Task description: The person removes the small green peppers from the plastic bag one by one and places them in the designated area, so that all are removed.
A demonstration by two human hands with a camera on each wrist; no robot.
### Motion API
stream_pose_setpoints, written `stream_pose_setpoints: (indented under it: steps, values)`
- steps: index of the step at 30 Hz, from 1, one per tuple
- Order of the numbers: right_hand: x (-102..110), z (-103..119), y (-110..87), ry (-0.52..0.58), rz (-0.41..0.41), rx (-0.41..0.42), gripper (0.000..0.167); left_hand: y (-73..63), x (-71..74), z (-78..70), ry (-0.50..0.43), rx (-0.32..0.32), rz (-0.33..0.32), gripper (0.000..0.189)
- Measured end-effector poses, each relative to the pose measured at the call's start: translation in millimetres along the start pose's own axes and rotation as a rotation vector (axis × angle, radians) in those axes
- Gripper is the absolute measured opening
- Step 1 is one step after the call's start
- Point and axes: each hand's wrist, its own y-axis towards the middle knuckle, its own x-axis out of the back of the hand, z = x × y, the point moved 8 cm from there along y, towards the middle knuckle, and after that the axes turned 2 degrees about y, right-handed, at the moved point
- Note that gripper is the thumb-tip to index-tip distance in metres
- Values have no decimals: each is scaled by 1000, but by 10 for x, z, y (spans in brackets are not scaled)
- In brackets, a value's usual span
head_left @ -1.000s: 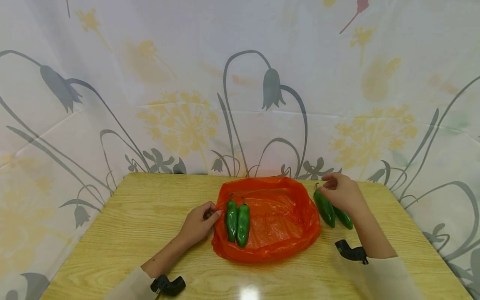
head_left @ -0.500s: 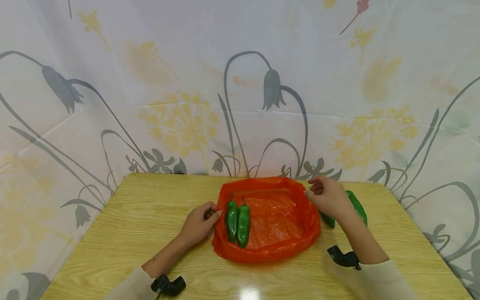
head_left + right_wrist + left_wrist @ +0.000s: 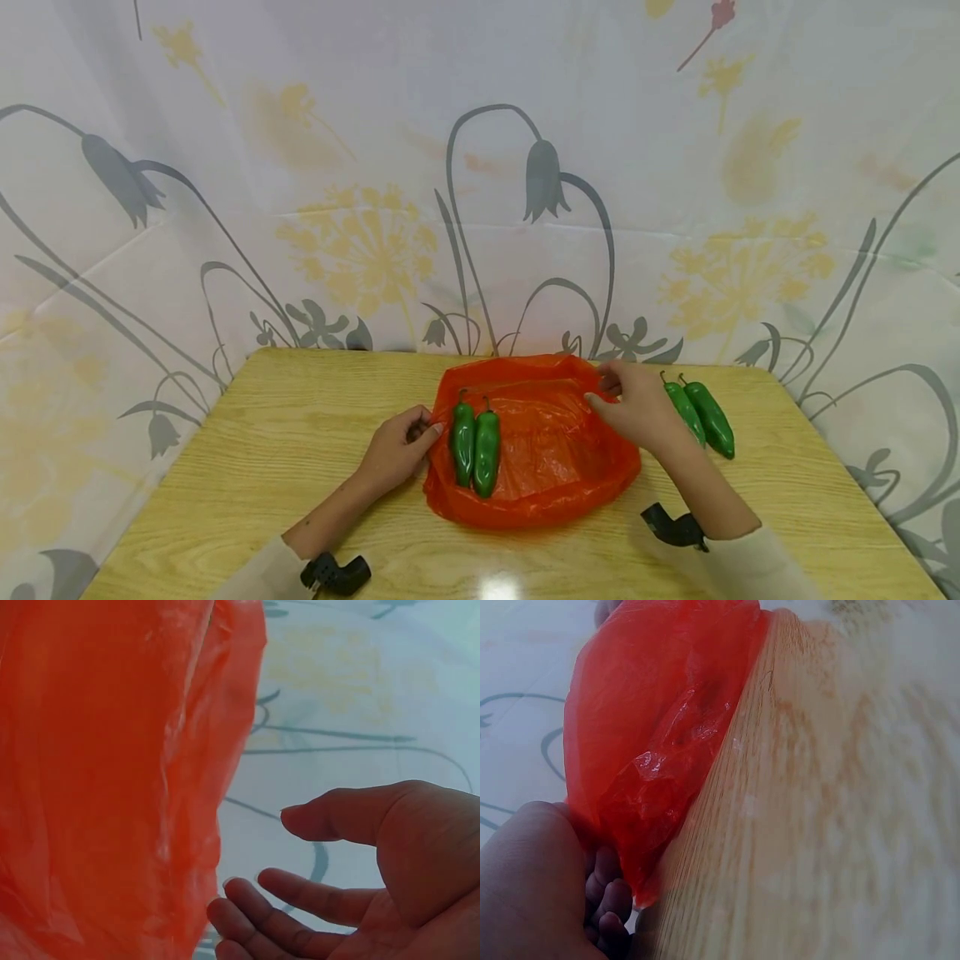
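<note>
The thin red-orange plastic bag [image 3: 551,450] lay open on the pale wooden table [image 3: 300,433], two long glossy green peppers [image 3: 487,454] inside at its left; the left hand [image 3: 397,446] pinched its left rim; the right hand [image 3: 633,408], thumb and fingers apart, gripped nothing at the right rim. The bag was judged light, limp, slippery and easily torn; the gathered rim, taken at opposite sides, appeared the soundest hold.

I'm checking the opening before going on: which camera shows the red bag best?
The head view: it shows nearly the whole red bag, open, with two peppers inside. Left wrist: one side, gripped by the left hand. Right wrist: only part, beside the right hand.
</note>
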Motion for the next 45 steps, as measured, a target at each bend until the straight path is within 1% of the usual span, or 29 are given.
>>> stream_pose_setpoints:
  steps: [5, 11, 14, 19, 23, 30, 36, 41, 45]
  values:
    - [-78, 63, -17, -18, 0, 32, 33, 0, -9, 5, 1, -2, 0, 11]
    - [-189, 164, -29, 1, 13, 76, 31, -1, -9, 1, 4, -8, -2, 10]
    - [-264, 215, -37, 13, 33, 85, 34, 1, -8, 1, 8, -12, -2, 11]
    - [-412, 267, -39, 15, 59, 66, 39, 0, -10, 7, 12, -15, 1, 11]
    - [-522, 294, -34, 21, 81, 57, 38, -4, -11, 7, 15, -15, -1, 11]
    - [-700, 368, 10, 49, 151, 53, 39, -1, -21, 1, 21, -19, -5, 12]
    - [-824, 455, 37, 69, 177, 33, 40, 1, -23, -10, 16, -18, -2, 13]
    - [-939, 530, 57, 52, 193, 26, 41, -2, -17, -19, 22, -15, -1, 13]
    - [-1048, 587, 67, 22, 213, 16, 45, -2, -3, -29, 28, -15, -2, 12]
